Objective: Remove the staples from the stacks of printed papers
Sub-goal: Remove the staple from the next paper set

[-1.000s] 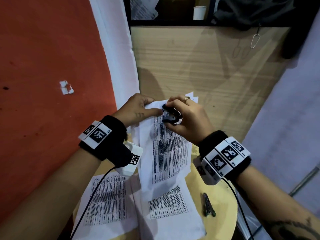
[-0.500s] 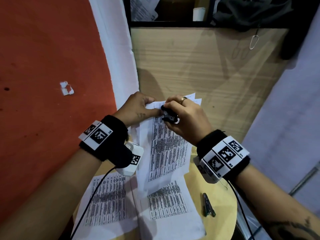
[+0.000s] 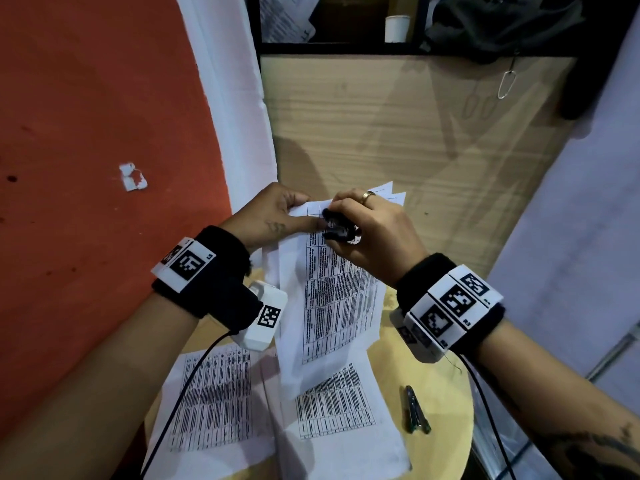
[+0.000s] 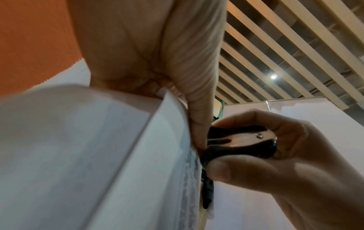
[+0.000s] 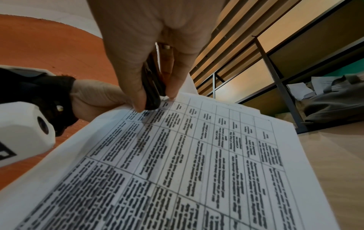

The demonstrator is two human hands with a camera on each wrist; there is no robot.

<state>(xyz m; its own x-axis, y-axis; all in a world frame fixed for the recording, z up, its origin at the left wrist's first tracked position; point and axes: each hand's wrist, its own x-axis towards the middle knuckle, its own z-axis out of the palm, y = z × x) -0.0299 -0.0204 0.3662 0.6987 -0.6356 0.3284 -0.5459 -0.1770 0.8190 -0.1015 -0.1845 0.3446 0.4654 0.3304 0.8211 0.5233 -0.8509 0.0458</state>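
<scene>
Your right hand [image 3: 374,233] squeezes the staple remover [image 3: 337,228] narrow, nose on the top-left corner of the held stack [image 3: 332,306], touching your left hand's [image 3: 273,216] thumb, which pinches that corner. The staple itself is hidden under the tool. Stack's long axis runs from the grip toward you. Two more printed stacks [image 3: 214,403] lie on the round table [image 3: 446,393] below; shelf cup's [image 3: 396,27] contents can't be seen.

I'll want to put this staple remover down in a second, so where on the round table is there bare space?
Bare yellow table shows at the right, between the printed sheets and the table's rim, on both sides of the dark clip-like tool. The left and middle are crowded with overlapping sheets, and the held stack hangs over them.
</scene>
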